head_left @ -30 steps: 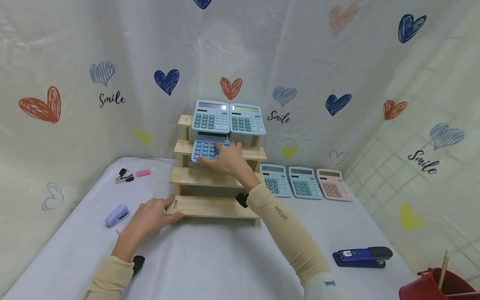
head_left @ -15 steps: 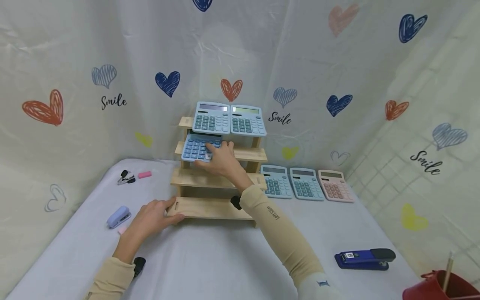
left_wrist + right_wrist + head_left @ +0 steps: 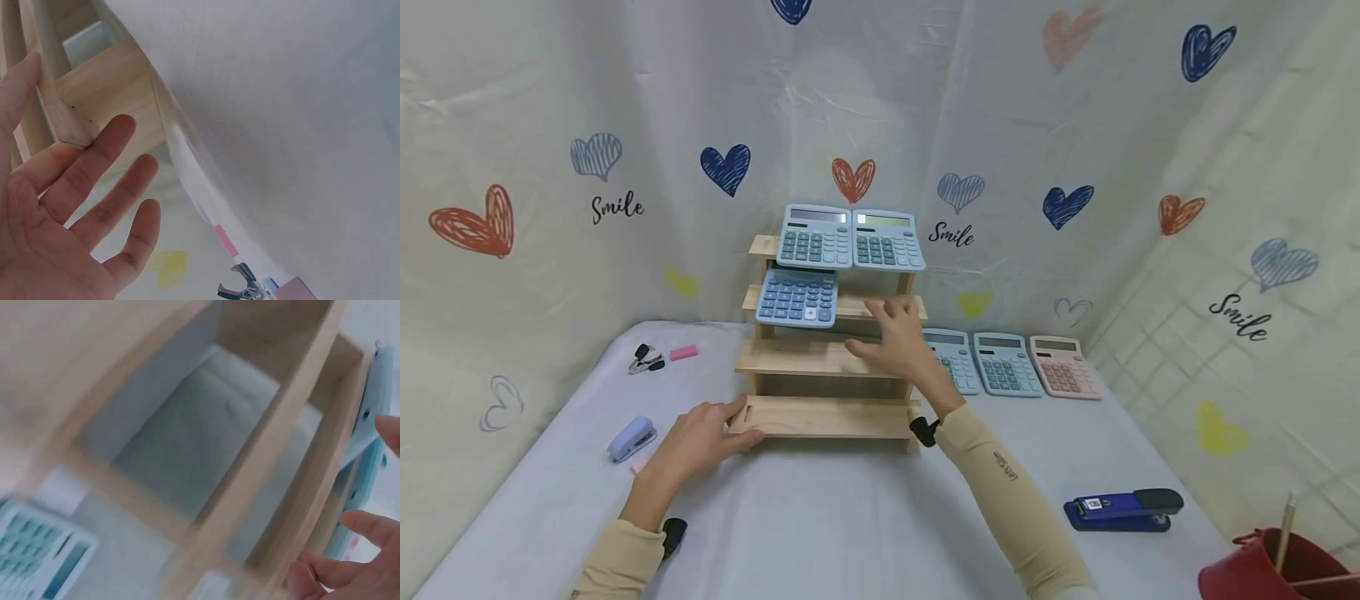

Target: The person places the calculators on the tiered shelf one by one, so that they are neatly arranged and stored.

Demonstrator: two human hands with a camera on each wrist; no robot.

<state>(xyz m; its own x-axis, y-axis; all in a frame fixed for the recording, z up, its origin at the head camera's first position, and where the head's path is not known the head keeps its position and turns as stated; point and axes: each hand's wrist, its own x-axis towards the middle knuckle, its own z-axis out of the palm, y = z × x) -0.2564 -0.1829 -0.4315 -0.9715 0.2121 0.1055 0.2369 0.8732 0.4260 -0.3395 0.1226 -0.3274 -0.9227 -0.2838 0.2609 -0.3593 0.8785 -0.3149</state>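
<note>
A four-tier wooden display stand (image 3: 805, 358) stands at the back of the table. My left hand (image 3: 703, 442) holds the left end of its lowest shelf between thumb and index finger; in the left wrist view the other fingers spread loosely. My right hand (image 3: 898, 342) is off the calculators, in front of the right half of the stand, fingers apart and holding nothing. A blue calculator (image 3: 797, 298) leans on the left of the second shelf from the top. Two light blue calculators, one on the left (image 3: 814, 237) and one on the right (image 3: 887, 240), sit side by side on the top shelf.
Right of the stand lie two light blue calculators (image 3: 1007, 364) and a pink one (image 3: 1063, 367). A dark blue stapler (image 3: 1123, 510) and a red container (image 3: 1270, 567) are at front right. At left are a small blue stapler (image 3: 631, 438), a clip (image 3: 646, 358) and a pink eraser (image 3: 683, 352).
My right hand slid the blue calculator left along the second shelf, then let go and drew back to the right. My left hand stays at the stand's lowest shelf.
</note>
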